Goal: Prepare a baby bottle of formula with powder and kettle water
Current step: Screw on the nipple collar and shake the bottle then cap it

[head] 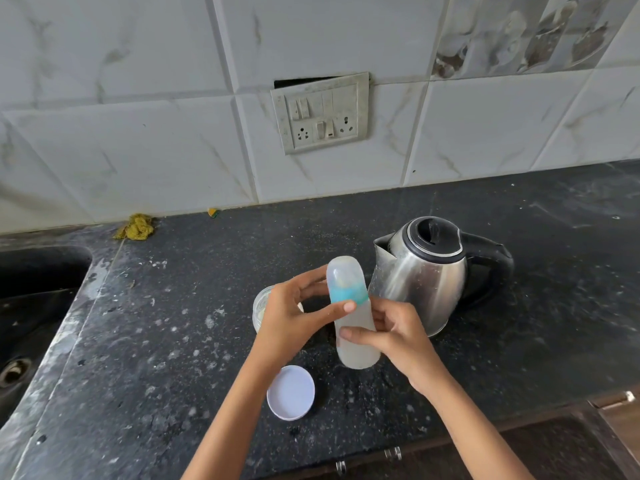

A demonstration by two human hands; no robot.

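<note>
Together, we hold the capped bottle [353, 317] above the bench [173, 341]: our left hand [291, 317] pinches its teal collar, our right hand [391, 334] grips its milky body. Our left hand hides most of the powder jar [260, 308].

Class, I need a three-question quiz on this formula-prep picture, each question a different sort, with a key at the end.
1. True or false: the kettle lid is open.
2. Which hand holds the bottle body: left or right?
3. Where does the white lid lie? A) on the jar B) on the counter C) in the sink

Key: 1 false; 2 right, while the left hand is at the teal collar; 3 B.
</note>
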